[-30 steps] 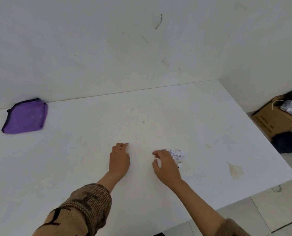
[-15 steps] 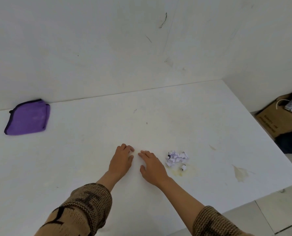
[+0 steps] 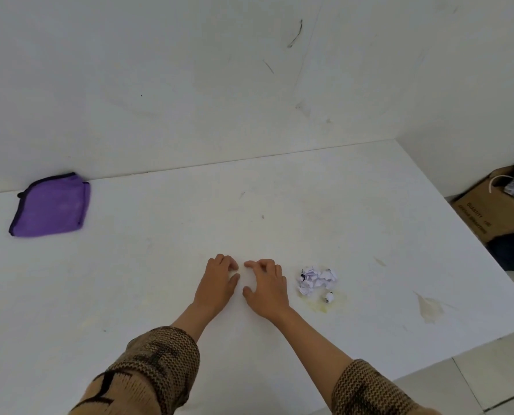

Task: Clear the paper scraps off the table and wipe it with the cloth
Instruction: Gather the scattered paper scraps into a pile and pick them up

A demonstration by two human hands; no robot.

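A small heap of crumpled white paper scraps (image 3: 316, 279) lies on the white table (image 3: 159, 280), with one tiny scrap (image 3: 328, 296) just below it on a yellowish stain. My right hand (image 3: 267, 287) rests palm down just left of the heap, fingers slightly curled, holding nothing. My left hand (image 3: 218, 284) lies flat beside it, fingertips nearly touching the right hand's. A folded purple cloth (image 3: 50, 205) with a dark hem sits at the table's far left corner, well away from both hands.
White walls close off the table's back and right rear. A cardboard box (image 3: 490, 215) and a dark bag (image 3: 513, 254) stand on the floor past the right edge. Another stain (image 3: 429, 308) marks the table near its front right edge.
My right hand has left the paper heap and slid left to sit beside my left hand. The scraps now lie uncovered. The view shifted slightly.
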